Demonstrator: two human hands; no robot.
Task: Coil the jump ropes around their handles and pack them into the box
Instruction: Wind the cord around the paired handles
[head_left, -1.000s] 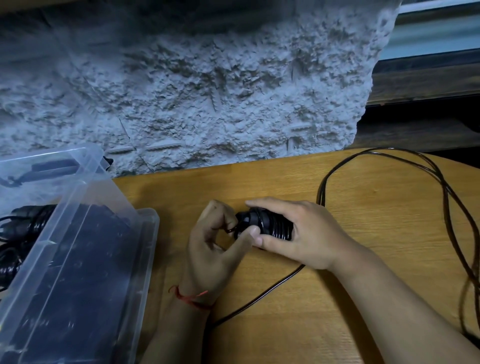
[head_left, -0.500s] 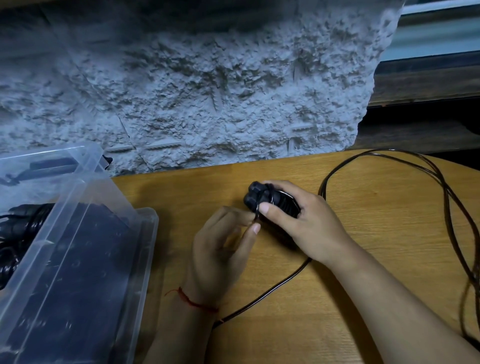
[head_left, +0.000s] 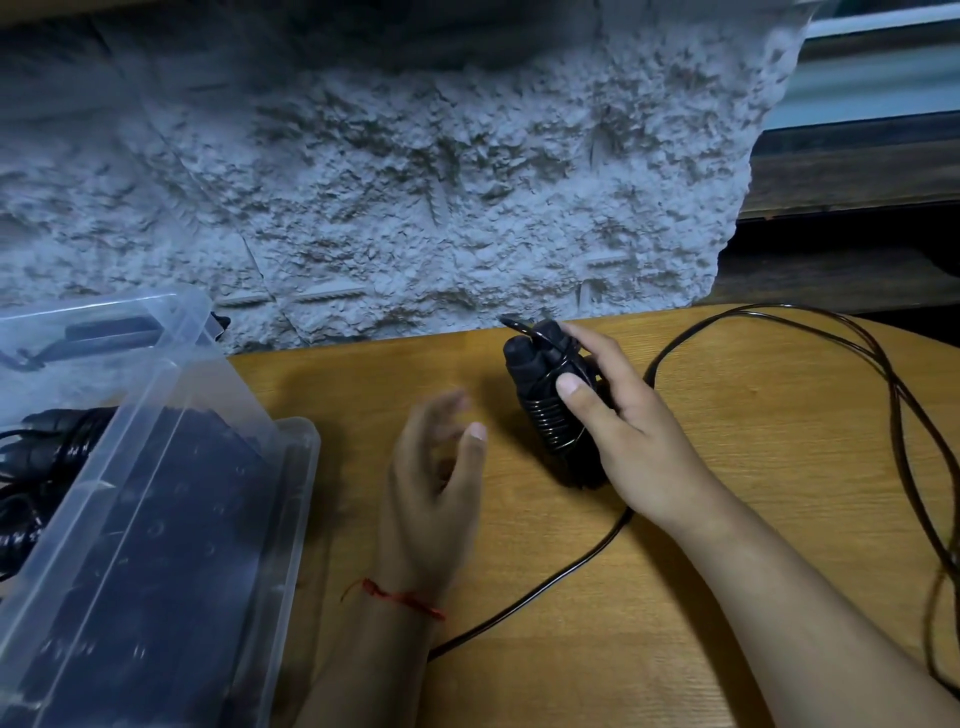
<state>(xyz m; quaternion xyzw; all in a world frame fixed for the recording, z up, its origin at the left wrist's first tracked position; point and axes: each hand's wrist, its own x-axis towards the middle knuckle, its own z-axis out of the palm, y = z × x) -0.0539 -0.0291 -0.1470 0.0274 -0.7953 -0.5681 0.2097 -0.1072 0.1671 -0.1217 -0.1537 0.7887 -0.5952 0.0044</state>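
One rope, wooden table, rough wall.

Two hands: one left hand at 6 o'clock, one right hand at 3 o'clock. One jump rope on the bench. One box at 9 o'clock. One red string on a wrist.

no readable text, perhaps for the blur.

left hand raised edge-on, fingers loosely spread and blurred, holding nothing, right hand curled round the handles, thumb pressed on their side
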